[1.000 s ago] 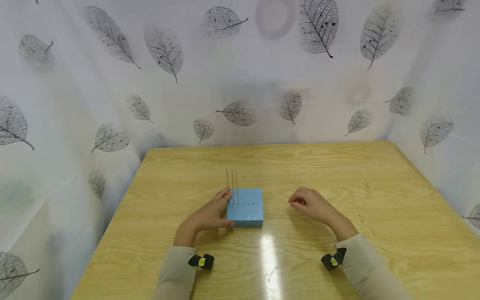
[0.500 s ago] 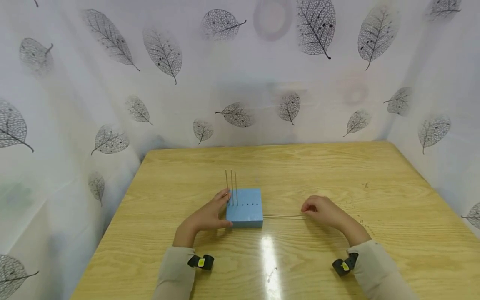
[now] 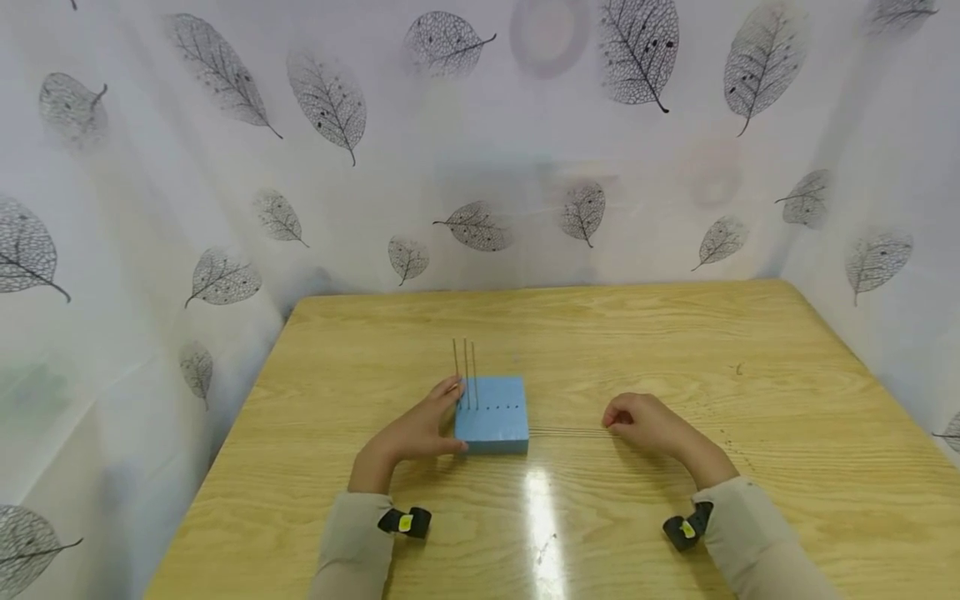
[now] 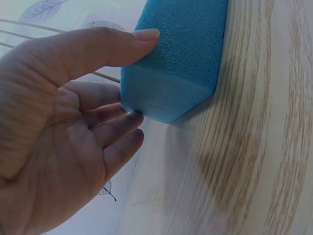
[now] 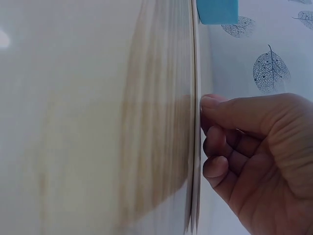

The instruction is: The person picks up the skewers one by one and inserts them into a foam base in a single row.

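Observation:
A light blue foam block (image 3: 491, 417) sits on the table with a row of small holes across its top. Three thin skewers (image 3: 466, 375) stand upright in the holes toward its left side. My left hand (image 3: 412, 429) grips the block's left side, thumb on the near face and fingers around the far side, as the left wrist view (image 4: 63, 112) of the hand also shows. Several more skewers (image 3: 570, 432) lie flat to the right of the block. Over their right end, my right hand (image 3: 648, 425) pinches at a skewer (image 5: 196, 147) with thumb and curled fingers.
The wooden table (image 3: 637, 333) has rounded far corners and a bright glare streak near the front. A white curtain (image 3: 480, 125) with dark leaf prints hangs behind it and at both sides. Each wrist wears a black strap camera (image 3: 405, 522).
My right hand has moved right and slightly nearer to me, down to the lying skewers, then stayed there for the last half second. The left hand and block stay in place.

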{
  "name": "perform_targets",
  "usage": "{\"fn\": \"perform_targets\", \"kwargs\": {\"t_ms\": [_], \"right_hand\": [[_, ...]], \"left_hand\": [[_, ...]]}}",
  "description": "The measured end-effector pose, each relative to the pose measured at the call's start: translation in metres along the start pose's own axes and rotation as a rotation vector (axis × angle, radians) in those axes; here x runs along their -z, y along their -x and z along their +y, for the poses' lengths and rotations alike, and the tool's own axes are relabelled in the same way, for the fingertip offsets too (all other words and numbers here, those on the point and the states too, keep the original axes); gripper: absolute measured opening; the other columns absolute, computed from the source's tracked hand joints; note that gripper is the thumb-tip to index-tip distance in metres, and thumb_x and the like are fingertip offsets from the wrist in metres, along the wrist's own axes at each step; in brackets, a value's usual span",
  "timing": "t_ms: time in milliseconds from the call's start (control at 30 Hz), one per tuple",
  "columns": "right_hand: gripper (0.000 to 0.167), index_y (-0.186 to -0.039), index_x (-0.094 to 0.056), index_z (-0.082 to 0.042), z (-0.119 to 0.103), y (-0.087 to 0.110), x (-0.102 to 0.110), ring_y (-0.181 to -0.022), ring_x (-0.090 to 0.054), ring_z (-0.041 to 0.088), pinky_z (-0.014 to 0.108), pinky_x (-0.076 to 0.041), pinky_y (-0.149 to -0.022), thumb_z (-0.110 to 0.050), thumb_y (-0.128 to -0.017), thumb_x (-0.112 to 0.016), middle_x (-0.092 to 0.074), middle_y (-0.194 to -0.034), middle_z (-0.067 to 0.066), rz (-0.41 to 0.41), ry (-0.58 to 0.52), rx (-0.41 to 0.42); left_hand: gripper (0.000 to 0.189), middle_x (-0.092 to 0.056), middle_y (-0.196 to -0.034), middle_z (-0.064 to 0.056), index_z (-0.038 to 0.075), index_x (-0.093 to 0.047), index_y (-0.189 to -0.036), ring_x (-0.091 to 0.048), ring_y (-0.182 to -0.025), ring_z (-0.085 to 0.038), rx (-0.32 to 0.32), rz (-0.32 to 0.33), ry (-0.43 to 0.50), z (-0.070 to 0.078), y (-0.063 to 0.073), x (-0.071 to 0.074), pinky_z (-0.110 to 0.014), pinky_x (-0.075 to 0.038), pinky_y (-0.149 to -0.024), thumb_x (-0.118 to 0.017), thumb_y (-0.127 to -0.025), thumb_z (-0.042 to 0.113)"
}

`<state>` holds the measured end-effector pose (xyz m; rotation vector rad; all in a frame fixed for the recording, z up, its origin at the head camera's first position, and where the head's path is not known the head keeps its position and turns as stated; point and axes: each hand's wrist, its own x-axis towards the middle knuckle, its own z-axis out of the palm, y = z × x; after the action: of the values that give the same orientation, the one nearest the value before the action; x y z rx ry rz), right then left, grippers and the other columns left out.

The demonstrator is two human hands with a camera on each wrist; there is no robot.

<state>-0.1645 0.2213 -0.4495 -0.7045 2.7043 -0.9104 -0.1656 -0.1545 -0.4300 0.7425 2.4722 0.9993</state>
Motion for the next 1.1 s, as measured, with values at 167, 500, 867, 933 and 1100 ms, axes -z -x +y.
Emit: {"fn": "perform_targets", "kwargs": {"t_ms": [167,500,867,933,1100], "right_hand": [[0.01,-0.083,-0.065,-0.009,0.0,-0.001,-0.001,-0.072,-0.052,0.007,0.025,-0.046,-0.063,0.001,-0.085,-0.064,-0.062,-0.081,-0.003,-0.003,-0.01,-0.007],[0.012,-0.083,-0.064,-0.008,-0.001,-0.003,0.001,-0.073,-0.053,0.007,0.026,-0.047,-0.064,0.003,-0.085,-0.062,-0.062,-0.082,-0.002,-0.02,-0.007,0.005],[0.009,-0.086,-0.065,-0.007,-0.002,-0.001,0.004,-0.078,-0.057,0.012,0.031,-0.05,-0.068,0.001,-0.088,-0.06,-0.064,-0.085,-0.001,-0.005,0.032,0.01],[0.008,-0.088,-0.066,-0.006,-0.003,-0.001,0.005,-0.082,-0.059,0.015,0.034,-0.051,-0.071,-0.001,-0.089,-0.06,-0.065,-0.087,0.001,0.014,0.048,0.003],[0.009,-0.092,-0.067,-0.002,-0.004,-0.001,0.01,-0.085,-0.061,0.022,0.038,-0.051,-0.073,0.001,-0.09,-0.058,-0.064,-0.089,0.005,0.056,0.072,0.011]], "left_hand": [[0.091,-0.003,-0.158,-0.014,0.001,-0.014,-0.151,-0.01,-0.143,-0.032,0.007,-0.002,0.011,0.001,-0.001,0.0,-0.049,-0.025,-0.111,-0.073,-0.084,0.018],[0.09,-0.003,-0.158,-0.014,0.002,-0.015,-0.151,-0.01,-0.143,-0.032,-0.001,0.004,0.011,0.0,-0.002,0.0,-0.05,-0.025,-0.11,-0.073,-0.084,0.019],[0.09,-0.003,-0.158,-0.014,0.002,-0.016,-0.151,-0.01,-0.143,-0.031,0.008,-0.001,0.016,0.002,-0.001,0.0,-0.049,-0.025,-0.11,-0.073,-0.083,0.018],[0.09,-0.003,-0.158,-0.014,0.002,-0.016,-0.151,-0.01,-0.143,-0.031,0.01,0.001,0.017,0.002,-0.001,0.0,-0.049,-0.025,-0.111,-0.073,-0.083,0.018],[0.09,-0.004,-0.158,-0.014,0.002,-0.015,-0.151,-0.01,-0.143,-0.031,0.009,0.001,0.009,0.002,-0.001,0.0,-0.049,-0.025,-0.111,-0.073,-0.084,0.018]]}}
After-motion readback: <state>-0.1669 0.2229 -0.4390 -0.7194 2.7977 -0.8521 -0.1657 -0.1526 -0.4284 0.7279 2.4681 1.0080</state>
